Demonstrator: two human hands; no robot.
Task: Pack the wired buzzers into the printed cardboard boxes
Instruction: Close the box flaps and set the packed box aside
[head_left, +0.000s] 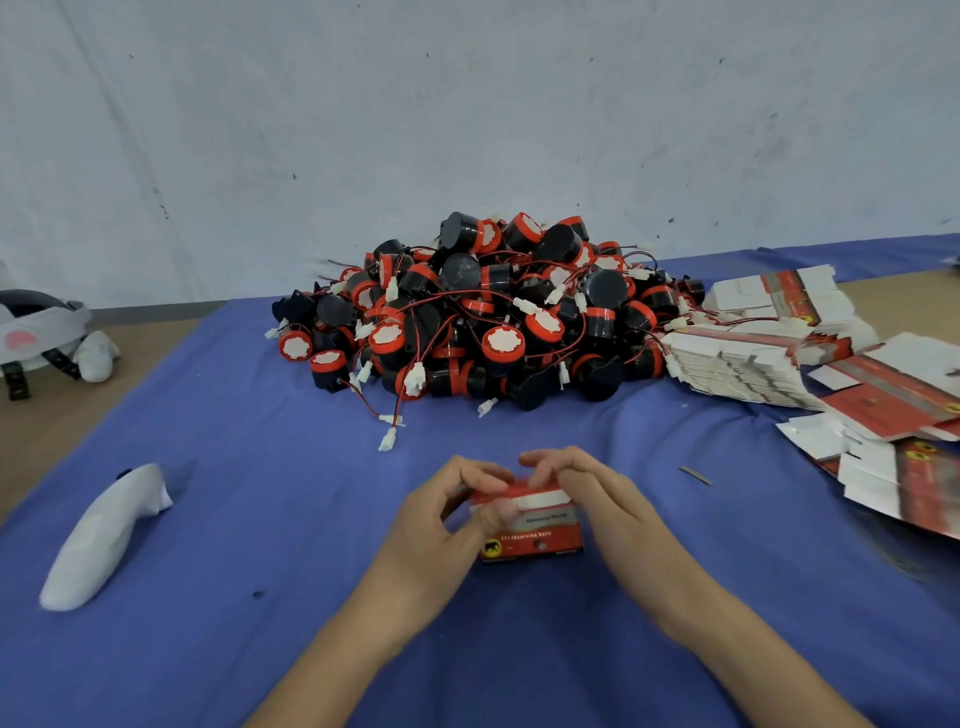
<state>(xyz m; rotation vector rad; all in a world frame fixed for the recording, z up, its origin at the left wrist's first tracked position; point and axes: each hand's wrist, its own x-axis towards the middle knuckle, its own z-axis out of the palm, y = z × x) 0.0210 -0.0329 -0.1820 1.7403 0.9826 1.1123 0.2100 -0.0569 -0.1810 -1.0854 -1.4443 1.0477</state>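
1. Your forearms are reaching in from the bottom edge, both cut off by the frame short of the elbows, and are meeting over the blue cloth (260, 519) that is covering the table (52, 426).
2. Your left hand (441, 525) is gripping the left end of a printed cardboard box (535, 535). The thumb is pressing on the white top flap and the fingers are curling round behind it.
3. Your right hand (597, 499) is curling its fingers over the box's top edge, and the palm is hiding the right end. Its fingertips are blurring.
4. You are holding the box low in front of you. I cannot tell whether it is touching the cloth or what it is holding inside. Its red face is showing a yellow badge, but the lettering is too blurred to read.
5. Farther back, the wired buzzers (483, 312) are lying in a heap against the wall (467, 104), well apart from your hands, with red-and-black leads and white plugs trailing toward you.
6. Just right of the heap, flat boxes (779, 353) are fanning out, and the right edge is cropping them.
7. On your left, a white padded object (104, 535) is lying on the cloth. The left edge is cutting off some strapped headgear (41, 332).
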